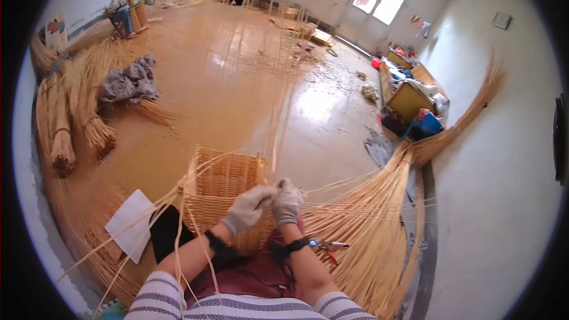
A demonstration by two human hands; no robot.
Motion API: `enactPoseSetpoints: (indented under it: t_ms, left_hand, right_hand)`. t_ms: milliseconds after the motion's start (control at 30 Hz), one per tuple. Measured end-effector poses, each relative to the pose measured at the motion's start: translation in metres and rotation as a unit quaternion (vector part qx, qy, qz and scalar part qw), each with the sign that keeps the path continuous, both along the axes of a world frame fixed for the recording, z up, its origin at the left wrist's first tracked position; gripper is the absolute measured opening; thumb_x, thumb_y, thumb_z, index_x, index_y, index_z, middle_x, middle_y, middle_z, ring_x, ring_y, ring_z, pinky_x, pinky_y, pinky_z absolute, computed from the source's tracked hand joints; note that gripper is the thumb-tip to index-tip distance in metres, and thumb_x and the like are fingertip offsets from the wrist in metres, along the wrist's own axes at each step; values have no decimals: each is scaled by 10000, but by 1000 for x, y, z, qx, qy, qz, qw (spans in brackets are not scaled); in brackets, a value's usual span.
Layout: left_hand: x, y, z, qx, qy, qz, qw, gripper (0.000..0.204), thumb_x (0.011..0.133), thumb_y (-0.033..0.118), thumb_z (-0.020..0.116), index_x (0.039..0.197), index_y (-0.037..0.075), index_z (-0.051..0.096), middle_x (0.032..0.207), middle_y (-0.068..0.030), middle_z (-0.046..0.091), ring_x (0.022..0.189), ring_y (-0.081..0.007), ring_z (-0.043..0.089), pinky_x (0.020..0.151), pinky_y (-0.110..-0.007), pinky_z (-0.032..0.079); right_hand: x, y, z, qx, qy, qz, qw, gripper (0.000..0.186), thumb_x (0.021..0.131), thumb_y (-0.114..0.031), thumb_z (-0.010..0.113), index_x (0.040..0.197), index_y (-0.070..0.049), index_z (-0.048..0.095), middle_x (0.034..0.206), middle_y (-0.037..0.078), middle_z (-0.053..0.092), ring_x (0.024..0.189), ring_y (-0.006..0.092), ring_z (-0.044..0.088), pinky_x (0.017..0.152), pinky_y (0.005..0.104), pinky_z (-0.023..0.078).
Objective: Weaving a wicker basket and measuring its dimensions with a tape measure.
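A half-woven wicker basket (228,172) rests against my lap, with loose strands standing out from its rim. My left hand (249,208), in a pale work glove, is at the basket's near right side with its fingers closed. Touching it, my right hand (288,201), gloved too, pinches long thin wicker strands (332,188) at the basket's right corner. Several of these strands run off to the right, and others (148,213) fan out to the left. My palms hide the exact place where the strands meet the weave.
Spread on my right is a big bundle of wicker rods (367,231), with red-handled pliers (328,250) beside my lap. A white board (130,225) lies on my left. More tied bundles (62,124) stand further left. Another person (123,6) sits at the far left.
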State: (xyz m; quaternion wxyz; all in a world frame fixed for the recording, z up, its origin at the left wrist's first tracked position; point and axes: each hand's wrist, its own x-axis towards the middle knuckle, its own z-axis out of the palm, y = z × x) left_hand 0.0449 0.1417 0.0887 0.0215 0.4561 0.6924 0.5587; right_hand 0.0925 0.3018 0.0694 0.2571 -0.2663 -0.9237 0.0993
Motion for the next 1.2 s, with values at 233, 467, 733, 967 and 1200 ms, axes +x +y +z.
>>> enactPoseSetpoints:
  t_ms: [233, 467, 733, 967, 1200]
  left_hand:
    - [12, -187, -60, 199, -363, 416, 810, 103, 990, 114, 721, 1034, 21, 718, 906, -29, 734, 825, -122, 679, 747, -276, 566]
    - [-5, -202, -45, 123, -113, 441, 882, 174, 925, 142, 805, 975, 3, 711, 925, -48, 726, 827, -148, 664, 766, -311, 547]
    - [14, -203, -61, 102, -192, 430, 876, 147, 902, 71, 803, 991, 25, 695, 876, -41, 703, 824, -168, 667, 797, -298, 573]
    - [-63, -245, -57, 179, -483, 41, 856, 557, 898, 104, 807, 1409, 84, 587, 1427, -163, 583, 1206, -202, 613, 1028, -333, 522]
    - [-121, -223, -56, -32, -330, -101, 938, 580, 804, 135, 886, 1300, 117, 587, 1691, -128, 255, 1453, -261, 426, 1200, -358, 358]
  right_hand:
    - [11, -37, 14, -15, 150, 58, 987, 273, 987, -208, 627, 1243, -117, 650, 1019, 117, 683, 987, 320, 642, 1056, 494, 411]
    - [28, -182, 31, -168, -35, 484, 858, 279, 891, -96, 663, 1158, -154, 720, 1026, 117, 740, 988, 339, 698, 897, 444, 554]
    - [22, -240, 63, -194, -14, 517, 833, 306, 924, -212, 718, 1218, -137, 676, 858, 117, 719, 796, 343, 703, 736, 452, 558]
    - [31, -233, 72, -156, -1, 525, 837, 171, 959, -262, 669, 968, -94, 642, 805, 125, 679, 803, 346, 687, 716, 468, 525]
    - [58, -170, 24, -262, -19, 407, 875, 217, 992, -129, 639, 1188, -77, 718, 1100, 131, 753, 988, 272, 723, 901, 384, 567]
